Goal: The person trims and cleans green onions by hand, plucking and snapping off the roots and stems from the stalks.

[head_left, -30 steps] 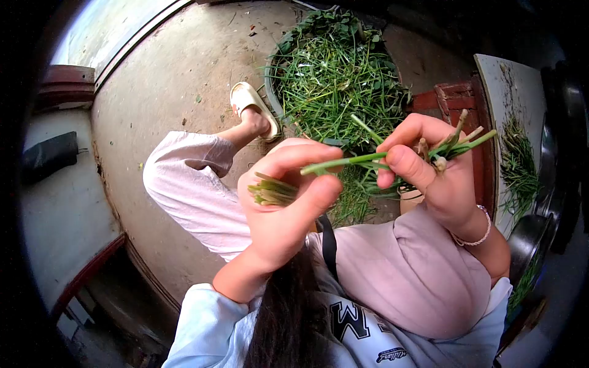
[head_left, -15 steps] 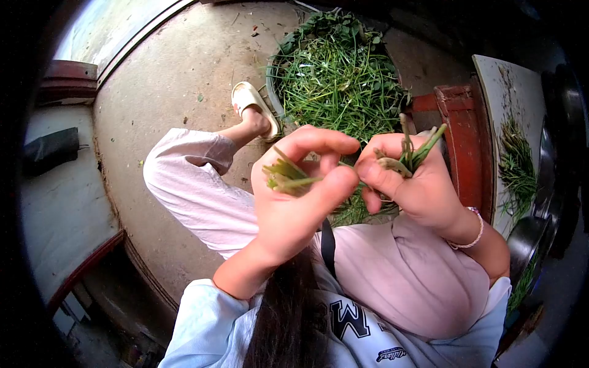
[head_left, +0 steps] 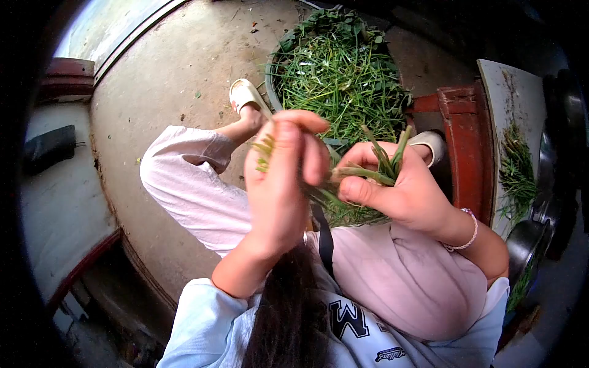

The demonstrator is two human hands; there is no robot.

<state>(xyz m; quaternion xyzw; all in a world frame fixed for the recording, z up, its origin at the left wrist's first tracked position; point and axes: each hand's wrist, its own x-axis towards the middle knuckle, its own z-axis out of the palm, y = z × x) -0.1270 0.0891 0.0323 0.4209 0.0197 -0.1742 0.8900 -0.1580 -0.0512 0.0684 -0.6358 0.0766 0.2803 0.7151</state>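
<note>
My left hand (head_left: pixel 277 178) is closed, its fingers curled in and slightly blurred. Short cut ends of green stems (head_left: pixel 264 153) stick out of it on the left side. Close by on the right, my right hand (head_left: pixel 405 187) grips several longer green stems (head_left: pixel 383 164) between thumb and fingers, their ends fanning upward. The fingertips of both hands almost meet, and I cannot tell whether they touch. Below the hands, more greens (head_left: pixel 350 211) show in part above my lap.
A round tub (head_left: pixel 272 92) heaped with cut leaves and stems (head_left: pixel 343 73) stands on the concrete floor (head_left: pixel 159 104) ahead. To the right are a red wooden frame (head_left: pixel 463 141), a pale board (head_left: pixel 506 92) with a bunch of greens (head_left: pixel 518 165) and a metal pot (head_left: pixel 524 242).
My left hand has turned and its fingers have folded inward. My right hand has moved slightly down and left, and its stems now point at a different angle.
</note>
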